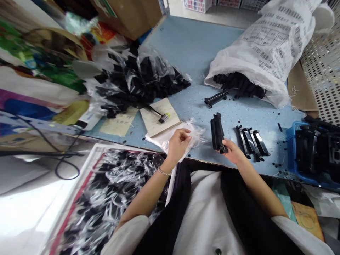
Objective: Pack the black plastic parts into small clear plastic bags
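Observation:
My right hand (232,151) grips the lower end of a black plastic part (217,132), long and narrow, held tilted just above the table's front edge. My left hand (178,144) has its fingers curled in a pinch over a pile of clear plastic bags (195,134); a bag seems to be at its fingertips, though the contact is partly hidden. Right of my right hand, several glossy black parts (251,141) lie side by side. Another black part (216,98) rests farther back, by the mouth of a white woven sack (261,53).
Black parts fill the sack and a blue basket (292,148) at right. Bagged black parts (143,74) are heaped at back left, near a hammer-like tool (162,118) on a wooden block (170,109). A large bin (87,170) of bagged parts stands below left.

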Motion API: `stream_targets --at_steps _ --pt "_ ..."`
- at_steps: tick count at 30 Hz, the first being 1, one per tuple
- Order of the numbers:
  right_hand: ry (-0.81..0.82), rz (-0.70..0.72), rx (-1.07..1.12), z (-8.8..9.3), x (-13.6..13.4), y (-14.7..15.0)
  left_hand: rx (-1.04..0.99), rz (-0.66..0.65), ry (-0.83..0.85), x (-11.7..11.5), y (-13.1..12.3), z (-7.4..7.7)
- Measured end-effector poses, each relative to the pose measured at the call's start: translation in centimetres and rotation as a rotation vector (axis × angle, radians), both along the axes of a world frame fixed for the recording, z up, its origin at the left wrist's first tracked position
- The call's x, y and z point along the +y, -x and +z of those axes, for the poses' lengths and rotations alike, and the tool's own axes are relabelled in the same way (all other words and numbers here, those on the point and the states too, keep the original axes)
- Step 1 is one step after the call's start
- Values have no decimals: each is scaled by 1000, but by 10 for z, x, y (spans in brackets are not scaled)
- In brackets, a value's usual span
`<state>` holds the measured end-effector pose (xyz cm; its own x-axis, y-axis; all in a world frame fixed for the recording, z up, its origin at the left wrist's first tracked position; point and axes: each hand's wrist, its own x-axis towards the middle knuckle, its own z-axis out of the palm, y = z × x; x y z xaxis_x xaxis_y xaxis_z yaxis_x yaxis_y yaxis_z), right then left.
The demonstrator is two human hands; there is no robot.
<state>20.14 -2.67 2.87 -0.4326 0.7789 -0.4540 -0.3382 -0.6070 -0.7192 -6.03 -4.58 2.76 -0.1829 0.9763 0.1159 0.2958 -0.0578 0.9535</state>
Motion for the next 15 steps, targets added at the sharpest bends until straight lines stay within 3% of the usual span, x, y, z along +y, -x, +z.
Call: stream_targets --at_steps 2,4,9,12,15 --pt "-43 35 6 9 -9 -13 290 -99 -122 1 -7 2" --pt "-69 45 -4 15 -17 -18 401 -193 -125 2 -17 6" --pt "-82 26 -36 7 -25 -19 259 -178 205 9 -48 8" --pt "-101 19 -25 -4 -26 -24 120 -276 373 18 -65 -2" --pt "-142 -2 -31 -8 -28 -36 -115 -391 395 28 -73 -12"
